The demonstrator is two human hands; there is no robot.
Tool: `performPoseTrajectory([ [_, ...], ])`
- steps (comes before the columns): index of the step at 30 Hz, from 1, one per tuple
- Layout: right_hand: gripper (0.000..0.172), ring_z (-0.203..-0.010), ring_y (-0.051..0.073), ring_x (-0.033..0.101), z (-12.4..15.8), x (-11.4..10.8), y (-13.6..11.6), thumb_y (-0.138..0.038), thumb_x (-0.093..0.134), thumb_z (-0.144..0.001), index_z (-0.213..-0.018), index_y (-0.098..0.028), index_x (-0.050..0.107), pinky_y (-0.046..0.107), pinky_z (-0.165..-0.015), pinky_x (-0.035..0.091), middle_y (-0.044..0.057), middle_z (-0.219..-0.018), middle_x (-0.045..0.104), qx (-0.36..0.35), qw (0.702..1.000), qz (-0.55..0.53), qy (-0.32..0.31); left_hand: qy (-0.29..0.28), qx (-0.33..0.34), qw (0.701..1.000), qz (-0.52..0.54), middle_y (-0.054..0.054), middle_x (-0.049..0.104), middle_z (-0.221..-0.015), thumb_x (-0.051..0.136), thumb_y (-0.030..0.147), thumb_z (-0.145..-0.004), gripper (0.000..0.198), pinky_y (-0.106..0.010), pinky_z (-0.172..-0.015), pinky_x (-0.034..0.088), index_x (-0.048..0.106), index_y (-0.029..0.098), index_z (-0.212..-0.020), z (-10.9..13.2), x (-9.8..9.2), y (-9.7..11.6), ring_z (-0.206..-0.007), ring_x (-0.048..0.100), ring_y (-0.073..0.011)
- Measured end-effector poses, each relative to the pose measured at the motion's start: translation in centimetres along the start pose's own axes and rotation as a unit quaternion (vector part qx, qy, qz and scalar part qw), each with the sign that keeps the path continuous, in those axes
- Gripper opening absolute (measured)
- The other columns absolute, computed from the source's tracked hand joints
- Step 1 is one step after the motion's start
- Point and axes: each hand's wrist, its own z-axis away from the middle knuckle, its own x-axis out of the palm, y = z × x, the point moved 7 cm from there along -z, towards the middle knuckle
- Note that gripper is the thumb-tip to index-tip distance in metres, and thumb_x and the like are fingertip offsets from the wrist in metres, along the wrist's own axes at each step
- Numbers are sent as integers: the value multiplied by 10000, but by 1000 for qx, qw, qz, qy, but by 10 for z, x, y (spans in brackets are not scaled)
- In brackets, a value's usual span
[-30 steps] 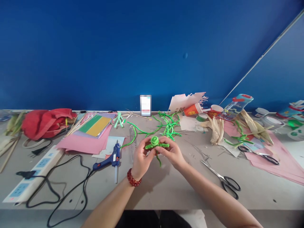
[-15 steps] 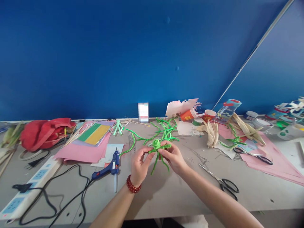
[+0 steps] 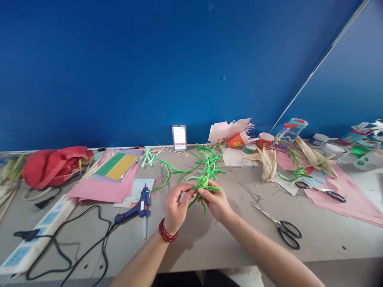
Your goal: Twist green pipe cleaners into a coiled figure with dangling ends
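Observation:
Between my two hands is a green pipe-cleaner figure [image 3: 203, 182] with a coiled round top, twisted arms to the sides and thin legs hanging down. My left hand [image 3: 176, 205] pinches its left arm between thumb and fingers; a red bead bracelet circles that wrist. On the other side, my right hand [image 3: 217, 201] grips the right part of the figure, thumb in front. Just behind it lies a tangle of green pipe cleaners [image 3: 211, 161]. A metal ruler [image 3: 165, 179] rests left of them.
A blue hot glue gun [image 3: 140, 207], its black cord and a white power strip [image 3: 44, 231] lie left, near pink paper [image 3: 101, 191] and a red bag [image 3: 56, 165]. Scissors [image 3: 283, 227], corn husks [image 3: 267, 163] and paper cups [image 3: 239, 139] are on the right. A blue wall [image 3: 149, 79] rises behind.
The figure has turned and shifted slightly right in my hands, its legs now swung further left. Both hands keep their hold. The view has shifted slightly.

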Motion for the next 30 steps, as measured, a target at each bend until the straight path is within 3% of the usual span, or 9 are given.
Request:
performPoseTrajectory([
  [5, 254, -623, 141, 622, 6, 2, 0, -360, 859, -674, -757, -198, 681, 250, -595, 536, -13, -679, 662, 5, 1000, 4, -3, -21, 26, 999, -24, -64, 735, -826, 678, 214, -861, 71, -277, -668, 557, 742, 202, -892, 1, 1, 6, -738, 688, -195],
  [9, 255, -617, 159, 632, 7, 5, 1, -390, 824, -711, -755, -200, 660, 288, -648, 544, -5, -664, 666, -3, 1000, 5, -8, -46, -6, 998, 44, -36, 704, -788, 656, 198, -887, 61, -250, -634, 552, 713, 199, -908, 2, 5, 3, -673, 669, -156],
  [13, 265, -573, 149, 620, 2, -5, -3, -413, 797, -734, -746, -202, 636, 270, -602, 516, -13, -625, 650, -22, 999, -9, 36, -10, -4, 990, 140, -10, 687, -748, 611, 189, -926, 77, -225, -624, 554, 687, 202, -926, -2, 0, 7, -638, 654, -122],
  [17, 262, -608, 150, 642, 2, -12, -8, -382, 833, -704, -757, -200, 652, 260, -612, 509, -13, -646, 663, -33, 998, -8, 56, 17, 24, 992, 126, -23, 704, -818, 648, 165, -899, 61, -226, -638, 575, 698, 190, -926, -5, -5, 13, -663, 680, -120],
  [23, 182, -643, 158, 664, 7, -1, -11, -325, 807, -768, -795, -199, 679, 283, -674, 533, 1, -705, 700, -43, 999, -4, -1, -25, -38, 991, 129, -39, 709, -869, 656, 200, -904, 98, -233, -668, 589, 717, 181, -979, -4, 2, 2, -699, 701, -127],
  [30, 172, -685, 175, 662, 8, -3, -9, -324, 808, -770, -796, -200, 692, 293, -680, 532, 6, -719, 696, -51, 999, 16, 1, -28, -118, 957, 265, -19, 710, -779, 730, 254, -855, 91, -245, -678, 577, 751, 204, -928, -4, 10, -12, -679, 677, -123],
])
